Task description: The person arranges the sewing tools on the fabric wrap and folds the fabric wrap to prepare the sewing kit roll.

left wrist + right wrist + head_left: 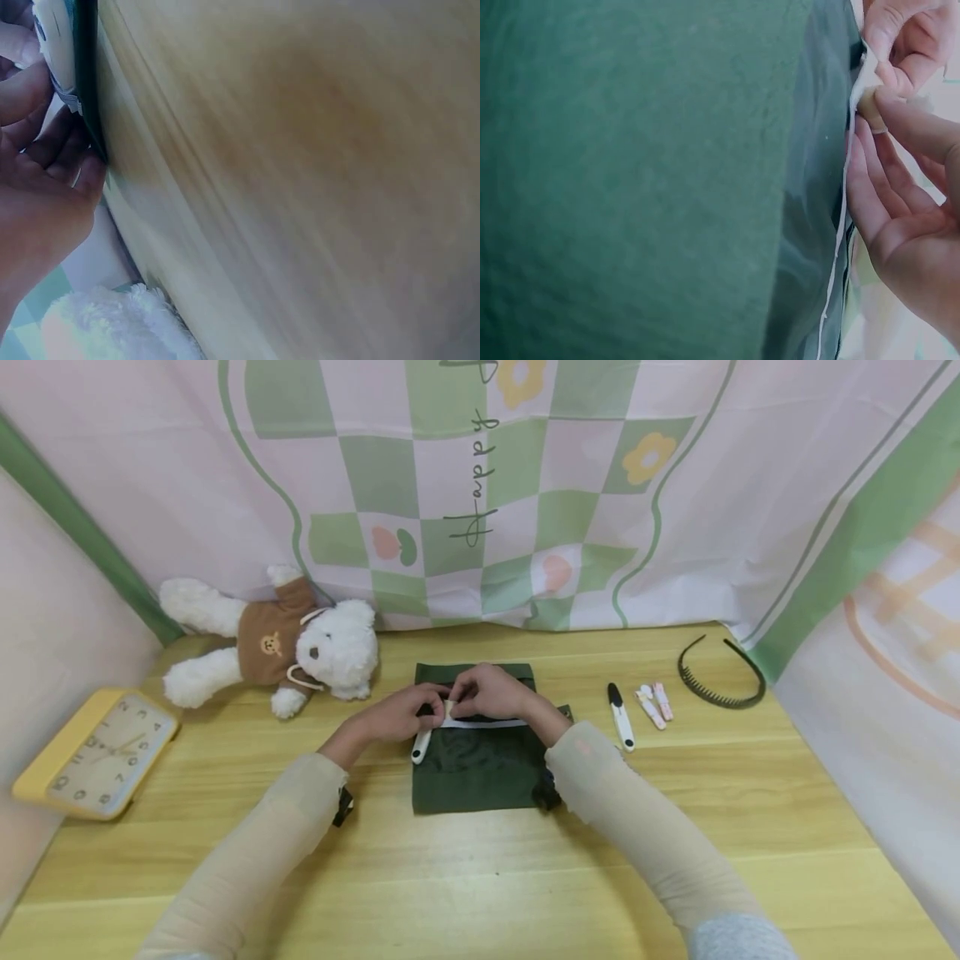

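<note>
Sleeves point(251, 852) of beige fabric reach in from the near edge, covering your forearms above a pale, wood-grained table point(480, 877). At near left, a yellow, square-cornered clock point(101, 752) with a numbered white dial leans back at a tilt. In the middle lies the rectangular, dark green cloth piece point(480, 777), a narrow white strip point(487, 724) running across it from left to right. By its left edge, just beneath your left hand, sits a slim white handle point(422, 748) with a dark spot at its near end.

Your left hand point(399, 717) has its thumb and fingers bent together, pinching the white strip near its left end. Just beside it, your right hand point(491, 695) pinches a small beige piece point(869, 111) between thumb and fingertips at the strip, the gap nearly closed.

To the right lie a slim black-and-white tool point(621, 718) and two pink-and-white clips point(655, 703); farther right and back, a black, toothed headband point(722, 697). At far left, a fluffy white plush dog point(270, 643) in a brown hoodie lies on the table before the green-and-white checked curtain point(450, 485).
</note>
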Tool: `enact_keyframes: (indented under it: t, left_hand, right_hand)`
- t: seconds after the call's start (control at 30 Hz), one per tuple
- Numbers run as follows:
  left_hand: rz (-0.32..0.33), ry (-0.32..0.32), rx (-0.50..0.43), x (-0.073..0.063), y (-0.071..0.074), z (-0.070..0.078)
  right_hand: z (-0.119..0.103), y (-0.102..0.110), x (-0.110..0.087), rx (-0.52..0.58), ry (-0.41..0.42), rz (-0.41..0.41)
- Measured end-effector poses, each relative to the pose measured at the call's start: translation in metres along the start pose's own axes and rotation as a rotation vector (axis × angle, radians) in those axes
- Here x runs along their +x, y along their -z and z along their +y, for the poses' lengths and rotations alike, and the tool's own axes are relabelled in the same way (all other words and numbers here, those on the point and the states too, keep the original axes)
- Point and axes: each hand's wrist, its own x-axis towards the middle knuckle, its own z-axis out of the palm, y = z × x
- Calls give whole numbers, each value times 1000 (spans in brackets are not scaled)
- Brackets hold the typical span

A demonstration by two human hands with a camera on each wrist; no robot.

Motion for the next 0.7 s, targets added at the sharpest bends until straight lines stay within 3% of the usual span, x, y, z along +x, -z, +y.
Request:
enact_keyframes:
  t: [0.27,0.7]
  left_hand:
    - [-6,5,-25,0,0,-2]
    - [-21,25,-55,1,-2,-5]
  right_hand:
    - [0,0,0,-10,7,5]
    - [3,3,0,36,-15,-62]
